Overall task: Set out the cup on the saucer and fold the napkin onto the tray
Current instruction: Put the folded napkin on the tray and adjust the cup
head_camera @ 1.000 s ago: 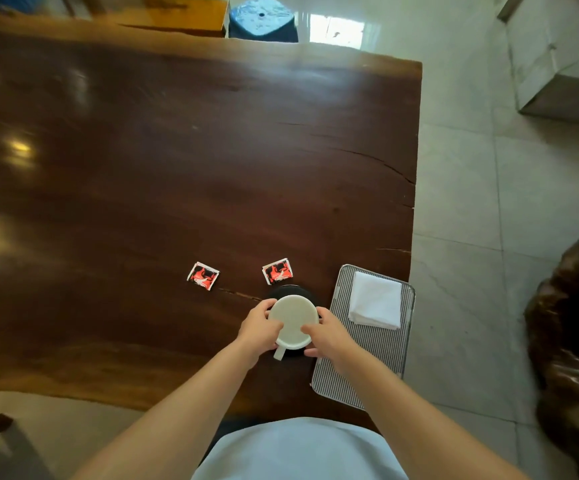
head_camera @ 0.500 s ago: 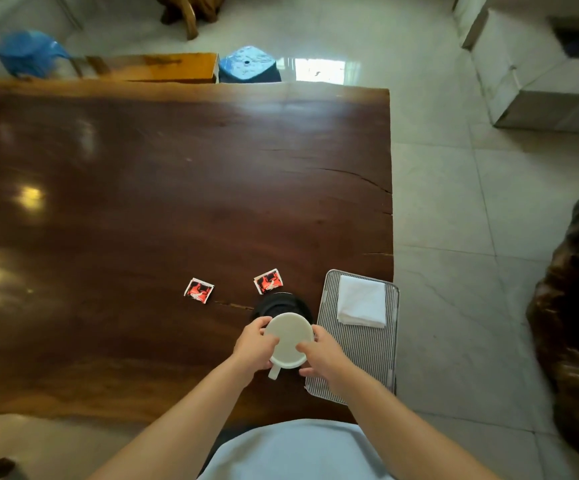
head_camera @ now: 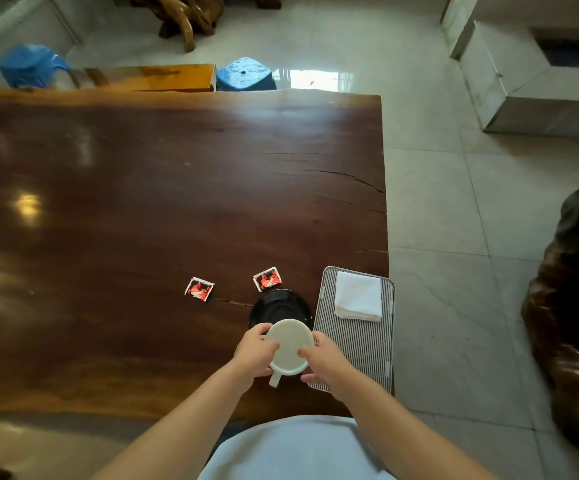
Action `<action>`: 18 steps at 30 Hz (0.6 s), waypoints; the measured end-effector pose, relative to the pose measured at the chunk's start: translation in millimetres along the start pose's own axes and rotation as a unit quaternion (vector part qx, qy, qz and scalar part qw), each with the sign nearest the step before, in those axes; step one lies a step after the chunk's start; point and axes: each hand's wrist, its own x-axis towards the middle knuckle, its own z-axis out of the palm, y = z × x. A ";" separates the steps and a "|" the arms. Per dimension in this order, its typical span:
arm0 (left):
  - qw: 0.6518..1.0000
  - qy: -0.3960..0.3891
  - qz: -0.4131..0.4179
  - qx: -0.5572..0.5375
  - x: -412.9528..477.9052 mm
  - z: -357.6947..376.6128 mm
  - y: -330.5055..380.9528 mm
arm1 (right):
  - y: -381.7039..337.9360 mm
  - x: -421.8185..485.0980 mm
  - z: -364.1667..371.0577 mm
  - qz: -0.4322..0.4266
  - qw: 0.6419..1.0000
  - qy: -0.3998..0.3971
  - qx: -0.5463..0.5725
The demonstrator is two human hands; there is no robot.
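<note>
**Both hands on the cup, just near side of the saucer**

Both forearms reach in. The left hand [head_camera: 254,352] and right hand [head_camera: 327,362] curl their fingers [head_camera: 310,351] round opposite sides of the white cup [head_camera: 289,345], its handle pointing back at the person. The cup overlaps the near rim of the black saucer [head_camera: 278,305]; can't tell if it touches. The tray [head_camera: 357,344] is right of the saucer, partly hidden by the right hand, with a folded napkin [head_camera: 359,296] on it.

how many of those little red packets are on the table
2. The left packet lies on the table, apart from the black saucer; the right packet sits just beyond the saucer's far rim. The cup might hide more.
</note>
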 end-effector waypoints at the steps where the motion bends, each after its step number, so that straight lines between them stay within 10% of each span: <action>1: 1.000 0.000 0.000 0.001 -0.5 -1.1 0.1 | 0.0 -0.2 1.2 0.000 1.000 0.001 0.000; 18: 1.000 0.001 -0.006 0.022 -1.4 -6.8 -11.2 | 3.7 -2.4 8.1 0.011 1.000 -0.001 -0.005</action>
